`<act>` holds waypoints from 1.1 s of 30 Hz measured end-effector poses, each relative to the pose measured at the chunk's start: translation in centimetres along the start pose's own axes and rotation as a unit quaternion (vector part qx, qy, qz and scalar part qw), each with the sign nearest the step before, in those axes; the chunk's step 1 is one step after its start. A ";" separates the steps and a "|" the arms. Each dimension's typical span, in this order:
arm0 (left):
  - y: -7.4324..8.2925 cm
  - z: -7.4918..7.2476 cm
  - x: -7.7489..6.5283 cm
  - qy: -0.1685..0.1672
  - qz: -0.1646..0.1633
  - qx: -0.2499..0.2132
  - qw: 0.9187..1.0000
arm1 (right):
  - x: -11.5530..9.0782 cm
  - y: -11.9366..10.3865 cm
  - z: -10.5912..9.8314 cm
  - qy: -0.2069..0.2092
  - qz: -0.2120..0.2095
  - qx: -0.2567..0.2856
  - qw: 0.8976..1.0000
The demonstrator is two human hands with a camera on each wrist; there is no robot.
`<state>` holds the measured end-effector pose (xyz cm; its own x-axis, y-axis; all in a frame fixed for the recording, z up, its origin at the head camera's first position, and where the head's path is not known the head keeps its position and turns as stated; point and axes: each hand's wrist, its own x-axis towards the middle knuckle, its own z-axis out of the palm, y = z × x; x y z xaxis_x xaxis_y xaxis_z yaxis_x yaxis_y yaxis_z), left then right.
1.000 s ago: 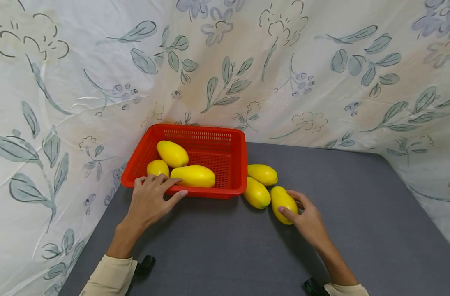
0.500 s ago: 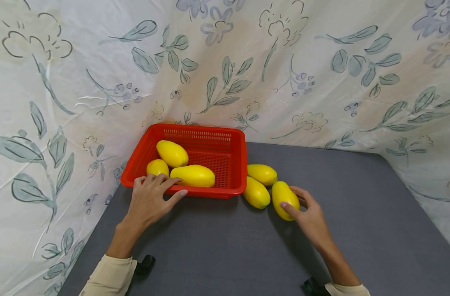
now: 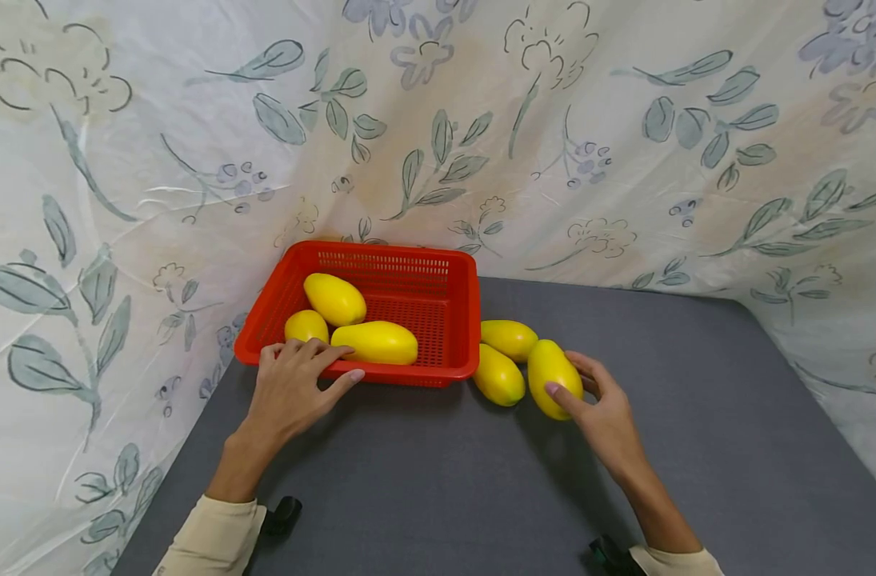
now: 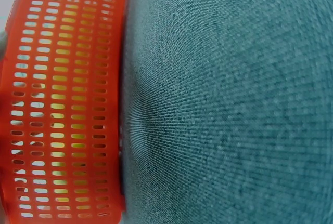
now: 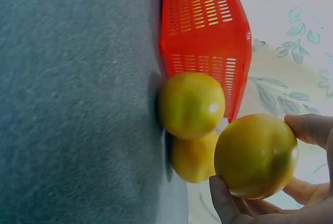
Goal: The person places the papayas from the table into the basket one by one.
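In the head view my right hand holds a yellow mango between thumb and fingers. The right wrist view shows this mango raised off the table. Just left of it, two more mangoes, a front one and a back one, lie on the table against the basket's right side. My left hand grips the front rim of a red plastic basket, fingers over the edge and thumb outside. Inside, toward the left, are three mangoes: the rear one, the left one and the front one.
A grey cloth-covered table carries everything. Floral fabric hangs behind the table and along both sides, close to the basket's back. The basket's slotted wall fills the left of the left wrist view.
The mango in my right hand has risen from the table and moved slightly toward the back. My left hand and the basket have stayed in place.
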<state>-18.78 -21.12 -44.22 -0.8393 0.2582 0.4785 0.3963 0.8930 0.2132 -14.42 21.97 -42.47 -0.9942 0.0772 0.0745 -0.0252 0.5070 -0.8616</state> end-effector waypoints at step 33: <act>0.1 -0.1 0.1 -0.014 -0.009 0.003 1.000 | 0.9 -4.1 1.8 0.005 -0.045 0.068 0.997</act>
<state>-18.77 -21.05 -44.03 -0.8565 0.2519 0.4506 0.3788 0.8997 0.2171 -15.42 18.36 -39.76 -0.9861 0.0454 0.1597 -0.1296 0.3907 -0.9114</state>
